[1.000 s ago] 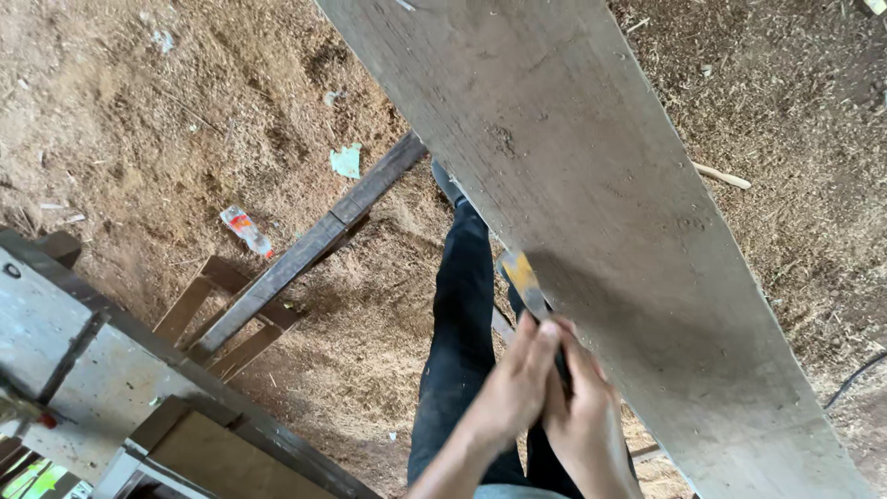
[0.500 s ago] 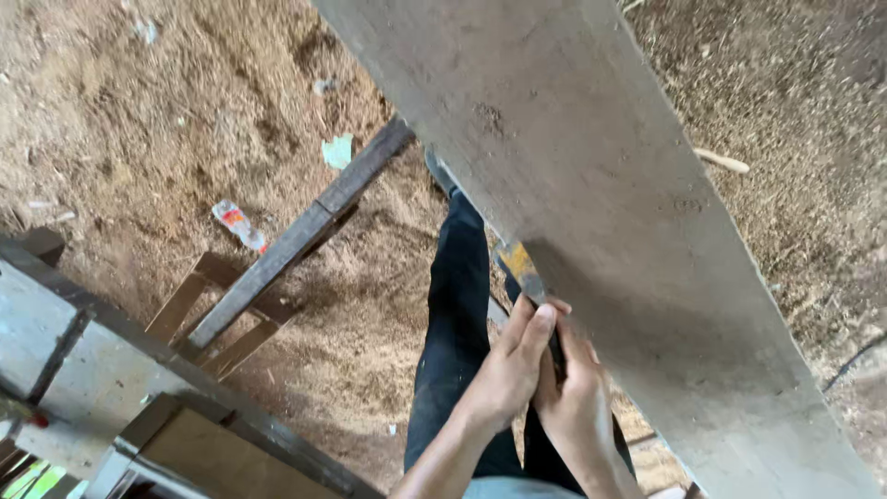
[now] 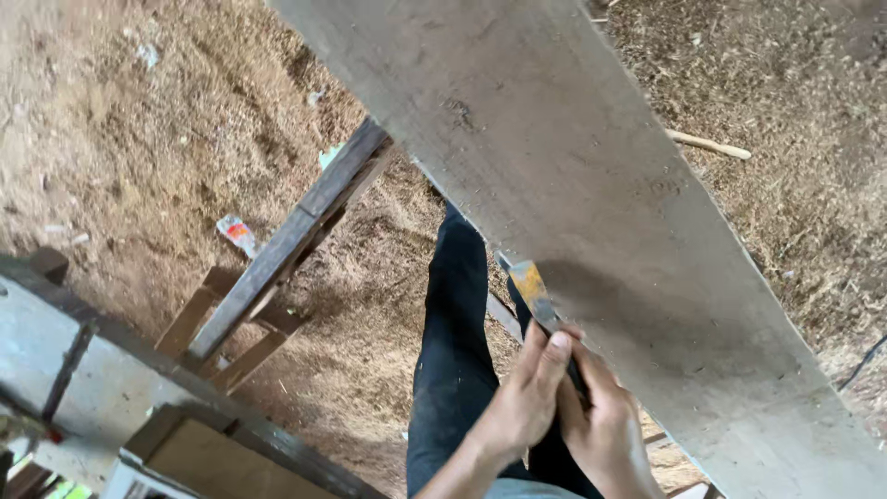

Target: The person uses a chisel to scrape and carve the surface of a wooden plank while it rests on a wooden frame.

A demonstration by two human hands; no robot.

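A long grey wooden plank (image 3: pixel 591 185) runs diagonally across the view. A chisel (image 3: pixel 534 294) with a yellowish, rusty blade lies against the plank's near edge. My left hand (image 3: pixel 522 402) and my right hand (image 3: pixel 605 430) are both wrapped around the chisel's handle, side by side, fingers closed. The handle itself is hidden inside my hands. Below them is my leg in dark trousers (image 3: pixel 453 333).
A wooden sawhorse (image 3: pixel 277 259) stands on the sawdust-covered ground (image 3: pixel 139 139) at left. A grey bench or machine frame (image 3: pixel 83 388) fills the lower left corner. A small red and white wrapper (image 3: pixel 237 233) and a loose stick (image 3: pixel 710 144) lie on the ground.
My two hands have slid slightly down the plank's edge with the chisel, and the view has tilted a little. The grip stays the same.
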